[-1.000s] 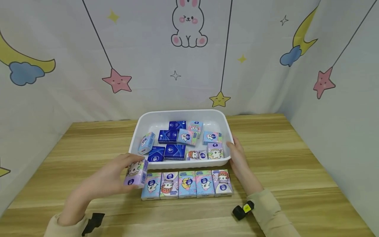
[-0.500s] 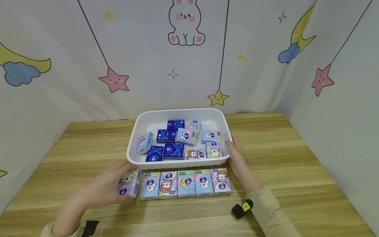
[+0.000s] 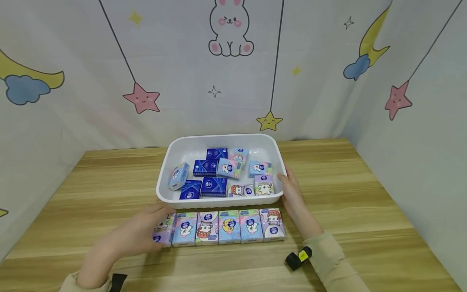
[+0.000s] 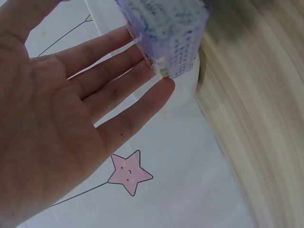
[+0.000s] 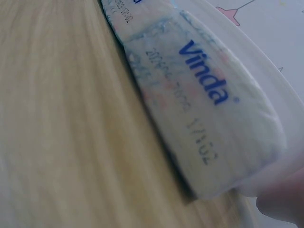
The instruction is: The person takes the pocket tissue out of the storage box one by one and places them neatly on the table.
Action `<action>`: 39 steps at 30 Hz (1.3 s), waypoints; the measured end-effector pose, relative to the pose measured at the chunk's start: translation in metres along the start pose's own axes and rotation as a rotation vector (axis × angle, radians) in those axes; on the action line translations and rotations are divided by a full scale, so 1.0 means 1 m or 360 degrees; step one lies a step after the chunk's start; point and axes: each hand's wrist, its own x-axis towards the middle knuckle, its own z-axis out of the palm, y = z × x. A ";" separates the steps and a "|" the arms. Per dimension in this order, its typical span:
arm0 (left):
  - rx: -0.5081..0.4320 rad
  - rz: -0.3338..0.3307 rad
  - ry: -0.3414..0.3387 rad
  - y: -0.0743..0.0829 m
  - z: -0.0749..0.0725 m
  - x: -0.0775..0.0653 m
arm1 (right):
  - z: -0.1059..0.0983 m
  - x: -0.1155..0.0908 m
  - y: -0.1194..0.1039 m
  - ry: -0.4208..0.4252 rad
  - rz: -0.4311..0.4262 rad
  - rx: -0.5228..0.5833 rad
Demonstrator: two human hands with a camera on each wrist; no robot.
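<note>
My left hand (image 3: 133, 233) holds a purple tissue pack (image 3: 166, 230) between thumb and fingers, at the left end of a row of tissue packs. In the left wrist view this pack (image 4: 166, 33) lies against the fingertips (image 4: 164, 88), and the thumb is mostly cut off. Beside it, a blue tissue pack (image 3: 185, 230) is the nearest of the row. My right hand (image 3: 293, 194) grips the right side of a white plastic tray (image 3: 219, 201), thumb at the rim. Only a fingertip (image 5: 280, 202) shows in the right wrist view, near a Vinda-marked pack (image 5: 204, 109).
Inside the tray lie several dark blue packs (image 3: 214, 186) and several cartoon packs (image 3: 264, 185), loosely scattered. The row continues to a red-and-purple pack (image 3: 272, 225) just in front of the tray. A printed curtain (image 3: 182, 81) hangs behind the wooden table (image 3: 346, 182).
The left hand has carried the purple pack down from near the tray's front left corner, first leftward, then right against the row's left end. The right hand has stayed on the tray.
</note>
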 end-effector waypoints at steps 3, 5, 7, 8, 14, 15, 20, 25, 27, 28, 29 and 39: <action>-0.0001 -0.0006 -0.0001 0.000 0.001 0.001 | 0.000 0.000 0.000 -0.0001 0.0001 0.0001; -0.0004 -0.0020 -0.0011 -0.001 0.001 0.001 | -0.001 0.000 0.000 -0.0007 -0.0001 0.0008; -0.0006 -0.0036 -0.0022 -0.001 0.002 0.001 | -0.001 0.000 0.000 -0.0017 -0.0006 0.0008; -0.0007 -0.0034 -0.0022 -0.002 0.002 0.002 | -0.001 0.000 0.000 -0.0021 -0.0007 0.0009; 0.0024 -0.0006 0.0009 -0.006 0.007 0.004 | -0.001 0.001 0.001 -0.0034 0.0000 0.0004; 0.0036 -0.0007 0.0014 -0.007 0.008 0.004 | -0.001 0.001 0.001 -0.0036 0.0002 0.0002; 0.0062 -0.0005 0.0040 -0.008 0.011 0.005 | 0.000 0.001 0.001 -0.0036 0.0006 0.0001; 0.0051 -0.0001 0.0025 -0.009 0.013 0.006 | 0.000 0.001 0.001 -0.0041 -0.0003 0.0002; 0.0048 -0.0004 0.0021 -0.009 0.014 0.007 | 0.000 0.001 0.001 -0.0043 -0.0008 0.0004; 0.0046 -0.0008 0.0019 -0.009 0.014 0.007 | 0.000 0.001 0.001 -0.0042 -0.0008 0.0005; 0.0044 -0.0010 0.0017 -0.009 0.014 0.007 | 0.000 0.001 0.001 -0.0045 -0.0012 0.0007; 0.0017 -0.0047 -0.0031 -0.009 0.016 0.009 | 0.000 0.001 0.001 -0.0037 -0.0017 0.0006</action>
